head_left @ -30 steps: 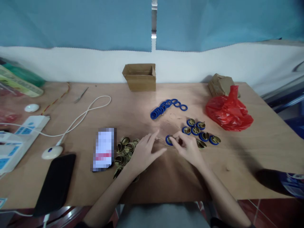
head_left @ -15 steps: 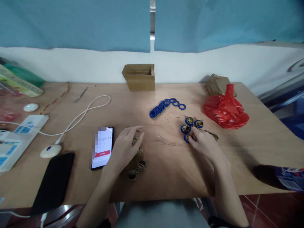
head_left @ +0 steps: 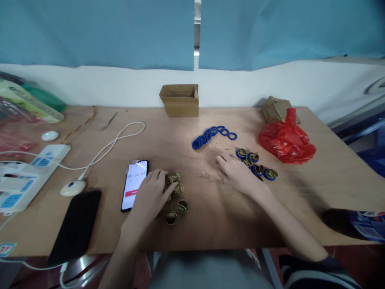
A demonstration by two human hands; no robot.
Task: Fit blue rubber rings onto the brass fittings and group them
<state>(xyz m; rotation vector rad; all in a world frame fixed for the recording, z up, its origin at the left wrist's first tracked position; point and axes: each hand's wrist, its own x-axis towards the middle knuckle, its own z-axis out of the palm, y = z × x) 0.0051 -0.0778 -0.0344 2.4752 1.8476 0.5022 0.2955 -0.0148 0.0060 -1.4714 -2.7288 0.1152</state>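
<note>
My left hand (head_left: 153,188) lies over the left part of a pile of round brass-coloured metal pieces (head_left: 183,206), thumb spread from the fingers; its fingertips hide some of them. Over the middle of the table, my right hand (head_left: 237,173) reaches leftward with fingertips apart, close to thin clear rings or wire loops (head_left: 205,175) on the wood. No object shows between those fingertips. Right of that hand sit several brass pieces fitted with blue rings (head_left: 270,174), partly hidden by it. A row of overlapping loose blue rings (head_left: 207,135) lies farther back.
A phone (head_left: 135,182) showing a timer is beside my left forearm; a dark phone (head_left: 76,224) lies farther left. Behind are an open cardboard box (head_left: 182,107) and a red plastic bag (head_left: 285,140). A bottle (head_left: 355,222) lies right, a power strip (head_left: 45,176) left.
My right hand has moved left, off the blue-ringed brass pieces, to the thin loops. My left hand has settled lower over the brass pile. The view has shifted slightly.
</note>
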